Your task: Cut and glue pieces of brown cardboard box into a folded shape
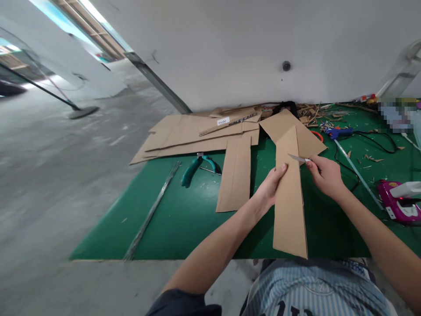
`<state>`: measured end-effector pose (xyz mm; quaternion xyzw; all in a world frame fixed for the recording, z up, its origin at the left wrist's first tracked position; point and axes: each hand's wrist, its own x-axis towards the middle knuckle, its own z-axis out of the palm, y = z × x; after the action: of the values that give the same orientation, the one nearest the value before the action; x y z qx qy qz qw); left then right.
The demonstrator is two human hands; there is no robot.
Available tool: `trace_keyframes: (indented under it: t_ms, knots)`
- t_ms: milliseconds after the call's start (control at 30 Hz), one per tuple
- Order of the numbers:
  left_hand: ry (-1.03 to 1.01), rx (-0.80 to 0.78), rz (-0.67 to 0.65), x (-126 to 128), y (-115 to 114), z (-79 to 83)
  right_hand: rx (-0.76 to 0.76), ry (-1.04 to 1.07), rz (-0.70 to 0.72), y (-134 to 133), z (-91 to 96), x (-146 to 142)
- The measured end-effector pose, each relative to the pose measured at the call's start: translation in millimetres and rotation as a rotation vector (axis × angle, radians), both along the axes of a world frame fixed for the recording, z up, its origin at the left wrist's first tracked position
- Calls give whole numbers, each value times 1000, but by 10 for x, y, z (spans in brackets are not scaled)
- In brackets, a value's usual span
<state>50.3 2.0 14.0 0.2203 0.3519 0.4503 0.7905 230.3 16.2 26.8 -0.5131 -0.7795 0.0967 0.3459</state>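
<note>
The person's left hand point(271, 186) is partly open, with its fingers curled over the edge of a long cardboard strip point(289, 206) and gripping it. The right hand point(325, 175) is closed in a pinch around a craft knife point(298, 159). The handle is mostly hidden by the fingers, and the bare blade points left across the upper part of the strip. Whether the blade cuts into the cardboard is hard to tell.

Both forearms reach forward from the lower corners of the view and angle inward, so the strip sits between the hands. Its narrow upper end points away from the person, and its lower end reaches the near edge of the bench point(184, 224), which is covered in green.

Just left of the long cardboard strip, a narrower cardboard strip point(235, 175) lies on the bench. Farther left are teal-handled pliers point(194, 170) and a long metal rod point(151, 210). Beyond the strip lie overlapping flat cardboard sheets point(194, 136) and a cardboard piece point(292, 134), with wood scraps point(309, 113) behind them. To its right are a blue glue gun point(337, 132), a black cable point(378, 142), and a magenta and white tool point(397, 204).
</note>
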Motion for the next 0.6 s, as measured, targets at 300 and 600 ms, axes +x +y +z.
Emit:
trace_keyframes:
  t_ms: [300,600]
  knots:
    - [-128,10,-23,-87,95,-79,-30,-17,-73,47,-40,81]
    - [25,49,-9,38,-1,-10,9,-19,-40,-11,44,19]
